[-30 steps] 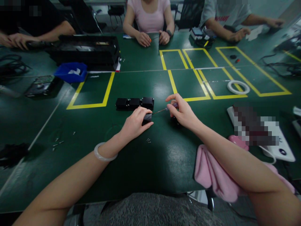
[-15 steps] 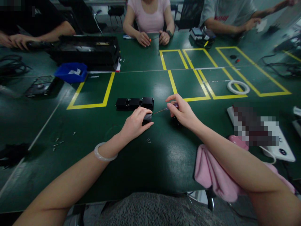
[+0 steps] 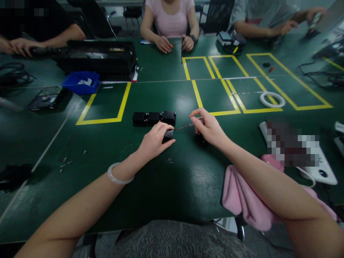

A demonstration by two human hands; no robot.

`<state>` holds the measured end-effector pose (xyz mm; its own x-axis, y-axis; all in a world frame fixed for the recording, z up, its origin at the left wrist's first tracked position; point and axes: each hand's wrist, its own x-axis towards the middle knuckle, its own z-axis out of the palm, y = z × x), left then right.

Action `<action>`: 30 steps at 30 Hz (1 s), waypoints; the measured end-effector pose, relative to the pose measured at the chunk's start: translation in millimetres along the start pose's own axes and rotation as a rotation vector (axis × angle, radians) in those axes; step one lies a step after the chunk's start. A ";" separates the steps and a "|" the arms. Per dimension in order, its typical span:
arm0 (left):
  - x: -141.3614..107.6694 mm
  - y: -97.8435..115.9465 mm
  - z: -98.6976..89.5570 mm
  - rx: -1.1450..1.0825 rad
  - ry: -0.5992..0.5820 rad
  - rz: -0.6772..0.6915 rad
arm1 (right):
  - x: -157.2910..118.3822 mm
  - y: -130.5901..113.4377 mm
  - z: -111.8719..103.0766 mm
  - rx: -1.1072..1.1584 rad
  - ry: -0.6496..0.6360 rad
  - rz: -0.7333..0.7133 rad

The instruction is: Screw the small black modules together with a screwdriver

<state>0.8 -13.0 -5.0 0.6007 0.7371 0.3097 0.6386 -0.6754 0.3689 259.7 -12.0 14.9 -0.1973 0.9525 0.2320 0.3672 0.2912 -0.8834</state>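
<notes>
My left hand [image 3: 156, 139] is closed around a small black block [image 3: 168, 134], steadying it on the green table. In my right hand [image 3: 205, 125] is a screwdriver [image 3: 184, 127], its handle mostly covered by the fingers. The thin shaft points left, and its tip meets the right side of the block. Just beyond my left hand, a row of three black blocks [image 3: 153, 117] lies side by side. A dark object [image 3: 201, 137] sits partly hidden under my right hand. Several small screws [image 3: 169, 160] lie on the near side of the block.
More loose screws [image 3: 65, 160] are at the left. A blue bin [image 3: 82, 83] stands by a large black case [image 3: 102, 59]. To the right are a tape roll [image 3: 272, 99], a white power strip [image 3: 324, 161] and a pink cloth [image 3: 243, 197]. Co-workers sit across the table.
Both of my hands, the block and the screwdriver stay almost still. At the far right, a co-worker's hands have moved and now hold up a small light-coloured object.
</notes>
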 end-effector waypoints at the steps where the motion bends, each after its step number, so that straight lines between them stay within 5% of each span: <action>1: -0.2 -0.2 0.3 -0.001 0.001 0.000 | 0.1 0.6 0.1 0.001 -0.004 -0.001; 7: -0.5 -0.9 0.9 -0.016 0.013 -0.004 | -0.1 2.8 1.1 0.020 0.000 -0.090; 30: 0.2 -0.3 -0.9 -0.013 0.000 -0.003 | 0.3 2.5 0.5 0.014 -0.020 -0.031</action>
<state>0.3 -12.6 -4.3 0.5985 0.7394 0.3084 0.6344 -0.6725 0.3811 260.0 -11.0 12.6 -0.2264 0.9410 0.2516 0.3474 0.3193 -0.8817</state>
